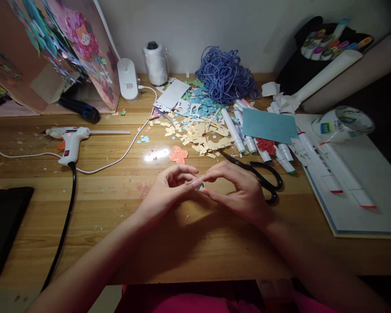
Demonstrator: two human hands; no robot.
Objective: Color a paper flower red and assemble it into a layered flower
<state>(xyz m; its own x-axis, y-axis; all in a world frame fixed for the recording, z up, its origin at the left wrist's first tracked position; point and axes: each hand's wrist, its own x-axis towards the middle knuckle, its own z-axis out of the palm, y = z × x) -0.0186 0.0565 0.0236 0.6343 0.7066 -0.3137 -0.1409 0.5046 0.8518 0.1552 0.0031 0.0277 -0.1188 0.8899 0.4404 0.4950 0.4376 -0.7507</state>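
Observation:
Both hands meet above the middle of the wooden table [143,256]. A small light-blue piece [201,187], perhaps paper, shows between my fingertips; its shape is mostly hidden. My left hand [171,187] is closed on it, thumb pressed over the fingers. From the other side my right hand [236,187] pinches the same piece between thumb and index finger. Just beyond the left fingers lies an orange flower-shaped cutout [178,154]. A pair of black-handled scissors [263,174] rests behind and beside my right hand, partly covered by it.
A white glue gun [71,145] with its red light lit lies left, near a black phone [8,226]. Paper scraps [202,132], blue yarn [226,76] and markers [233,132] spread along the back. Right are a pad [374,174] and a tape roll [342,124].

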